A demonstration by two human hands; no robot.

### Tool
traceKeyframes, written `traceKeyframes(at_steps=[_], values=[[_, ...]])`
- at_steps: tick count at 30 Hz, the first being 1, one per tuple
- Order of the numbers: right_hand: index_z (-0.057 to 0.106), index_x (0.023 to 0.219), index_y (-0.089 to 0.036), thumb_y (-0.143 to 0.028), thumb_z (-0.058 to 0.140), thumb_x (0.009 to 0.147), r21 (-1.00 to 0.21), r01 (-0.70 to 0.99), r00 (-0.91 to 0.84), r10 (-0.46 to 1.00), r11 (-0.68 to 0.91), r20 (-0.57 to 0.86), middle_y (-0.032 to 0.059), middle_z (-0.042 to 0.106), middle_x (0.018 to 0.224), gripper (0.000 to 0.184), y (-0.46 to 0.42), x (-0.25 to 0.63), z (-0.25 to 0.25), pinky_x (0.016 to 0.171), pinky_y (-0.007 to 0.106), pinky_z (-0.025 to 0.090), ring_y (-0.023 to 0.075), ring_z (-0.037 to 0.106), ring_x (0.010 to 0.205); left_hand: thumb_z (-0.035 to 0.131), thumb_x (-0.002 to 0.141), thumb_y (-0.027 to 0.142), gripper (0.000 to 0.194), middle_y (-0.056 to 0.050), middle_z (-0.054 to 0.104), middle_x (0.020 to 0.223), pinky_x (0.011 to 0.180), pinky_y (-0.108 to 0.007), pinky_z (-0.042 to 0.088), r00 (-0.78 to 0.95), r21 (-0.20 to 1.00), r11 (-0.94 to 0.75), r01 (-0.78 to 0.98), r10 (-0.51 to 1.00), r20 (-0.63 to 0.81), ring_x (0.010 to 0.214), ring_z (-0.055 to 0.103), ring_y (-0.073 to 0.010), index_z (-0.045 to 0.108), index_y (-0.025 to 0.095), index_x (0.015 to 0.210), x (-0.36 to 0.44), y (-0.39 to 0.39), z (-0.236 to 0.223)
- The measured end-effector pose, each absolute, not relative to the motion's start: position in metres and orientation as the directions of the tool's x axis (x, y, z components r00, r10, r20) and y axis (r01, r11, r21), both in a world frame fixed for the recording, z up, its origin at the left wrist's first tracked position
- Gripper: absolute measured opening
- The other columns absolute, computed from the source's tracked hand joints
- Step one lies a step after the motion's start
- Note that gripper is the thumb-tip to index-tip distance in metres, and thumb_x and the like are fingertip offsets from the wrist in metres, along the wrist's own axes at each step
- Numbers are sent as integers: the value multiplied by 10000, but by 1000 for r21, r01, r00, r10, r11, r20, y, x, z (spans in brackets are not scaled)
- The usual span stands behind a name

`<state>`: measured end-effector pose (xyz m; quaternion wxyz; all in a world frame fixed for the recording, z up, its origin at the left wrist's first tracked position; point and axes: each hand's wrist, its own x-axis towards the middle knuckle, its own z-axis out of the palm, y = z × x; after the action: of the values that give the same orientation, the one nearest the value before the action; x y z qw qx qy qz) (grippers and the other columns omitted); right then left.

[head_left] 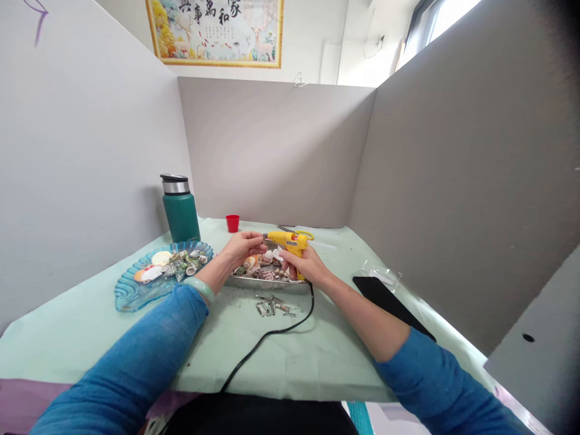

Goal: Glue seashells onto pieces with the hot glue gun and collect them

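My right hand (304, 264) is closed around the handle of a yellow glue gun (289, 240), its nozzle pointing left. My left hand (242, 246) is pinched right at that nozzle, holding something small that I cannot make out. Both hands hover over a metal tray (267, 282) filled with seashells. The gun's black cord (267, 338) runs from the handle toward me across the pale green table cover. Several small metal clips (272, 305) lie just in front of the tray.
A blue glass shell-shaped dish (131, 293) with shells sits at the left. A green flask (180, 209) and a red cup (232, 223) stand behind. Scissors (299, 232) lie behind the gun. A black phone (389, 302) and a plastic bag (380, 275) lie right. Grey partitions enclose the table.
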<state>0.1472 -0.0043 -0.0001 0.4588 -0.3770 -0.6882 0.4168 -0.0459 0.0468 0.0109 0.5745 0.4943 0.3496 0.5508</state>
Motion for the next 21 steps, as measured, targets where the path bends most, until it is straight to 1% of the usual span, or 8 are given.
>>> traceKeyframes(at_steps=[3,8,14,16,19,21], values=[[603,643,-141,-446,616,763,-913,162,-315,896,374,311,-7,571,454,327,-4,148,-1,373,197,377,78,466,339,661,723,25,81,-48,638,594,589,-241,554,132,946,-91,-311,982,138,529,638,-127,600,71,749,-46,48,12],[622,680,-138,-466,610,765,-904,150,-344,878,400,332,9,616,534,338,0,149,-5,387,198,390,78,491,365,623,746,6,74,-63,649,610,588,-245,552,112,928,-69,-366,987,117,530,640,-131,599,72,769,-48,50,12],[611,642,-132,-454,609,770,-907,170,-329,890,385,316,0,580,479,346,-3,149,-2,383,194,383,76,475,353,632,746,21,63,-70,654,613,600,-248,552,126,927,-62,-370,985,116,542,644,-135,609,72,773,-49,51,11],[617,677,-133,-443,611,771,-909,157,-321,890,387,324,4,599,511,324,-3,149,-1,384,194,389,74,478,357,635,744,22,57,-63,650,606,605,-247,552,145,933,-65,-354,982,123,540,640,-129,613,70,765,-49,49,11],[625,780,-147,-418,610,779,-912,123,-315,887,391,338,7,633,582,272,-2,149,-3,376,196,391,78,494,367,648,734,28,56,-51,643,593,604,-245,550,165,942,-66,-330,978,126,538,636,-125,619,73,749,-48,47,12],[623,803,-150,-408,606,784,-914,122,-313,889,387,334,3,631,581,259,-1,149,-3,372,196,389,79,493,364,662,722,31,63,-47,641,588,603,-248,549,170,945,-66,-321,977,126,536,635,-126,622,75,744,-47,47,12]])
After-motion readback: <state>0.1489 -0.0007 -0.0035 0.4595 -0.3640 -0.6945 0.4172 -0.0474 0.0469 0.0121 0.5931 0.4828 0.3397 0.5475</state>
